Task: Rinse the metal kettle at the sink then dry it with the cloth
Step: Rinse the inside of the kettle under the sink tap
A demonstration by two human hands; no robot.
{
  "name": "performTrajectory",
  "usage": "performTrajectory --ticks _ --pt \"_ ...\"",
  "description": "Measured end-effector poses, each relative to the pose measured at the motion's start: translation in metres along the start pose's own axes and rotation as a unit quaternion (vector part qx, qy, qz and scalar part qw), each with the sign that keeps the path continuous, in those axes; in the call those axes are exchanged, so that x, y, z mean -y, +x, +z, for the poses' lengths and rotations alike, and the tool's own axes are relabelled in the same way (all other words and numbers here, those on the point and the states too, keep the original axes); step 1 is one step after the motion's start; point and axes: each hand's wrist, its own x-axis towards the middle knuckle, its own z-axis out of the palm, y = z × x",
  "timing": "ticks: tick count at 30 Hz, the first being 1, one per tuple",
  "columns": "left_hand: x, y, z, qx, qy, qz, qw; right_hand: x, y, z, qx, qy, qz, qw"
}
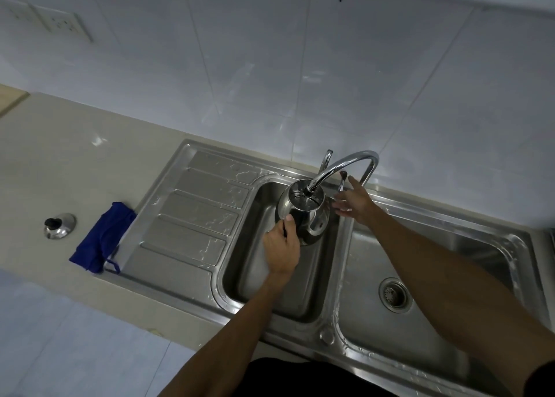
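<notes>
The shiny metal kettle [312, 213] hangs over the left sink basin [249, 264], lidless, its open top right under the curved tap spout [345, 164]. My left hand [282, 249] grips the kettle's dark handle from the near side. My right hand [354, 203] is stretched out with fingers spread, close to the tap lever [342, 179] behind the kettle; whether it touches is unclear. The kettle's lid [60, 225] lies on the counter at the far left. The blue cloth [103, 237] lies crumpled at the edge of the drainboard.
The steel drainboard [195, 213] left of the basins carries water streaks. The right basin [420, 276] has a drain strainer [394, 293]. A second tap lever [327, 158] stands behind the spout. Tiled wall rises behind, with a socket [61, 23] at upper left.
</notes>
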Motion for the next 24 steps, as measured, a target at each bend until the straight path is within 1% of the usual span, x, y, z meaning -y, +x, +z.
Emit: performTrajectory --ticks 3,6,11,14,21,24 --pt "-0.003 0.000 -0.002 -0.002 0.007 0.010 1.000 0.003 0.000 0.008 0.024 0.064 0.018 0.997" --pt "-0.005 0.000 -0.003 -0.001 0.016 0.014 1.000 0.009 0.000 0.013 0.029 0.107 0.020 0.994" --pt "-0.004 0.000 -0.007 0.003 0.016 0.018 1.000 0.012 0.004 0.014 0.010 0.142 0.025 0.990" --pt "-0.005 0.002 -0.007 -0.004 0.018 0.021 1.000 0.011 0.001 0.010 0.020 0.168 0.038 0.985" --pt "-0.008 0.003 -0.006 0.000 0.007 0.021 1.000 -0.011 -0.004 0.008 -0.005 0.107 0.019 0.994" --pt "-0.010 0.003 -0.006 0.000 0.013 0.028 1.000 -0.021 -0.008 0.009 -0.014 0.101 0.006 0.995"
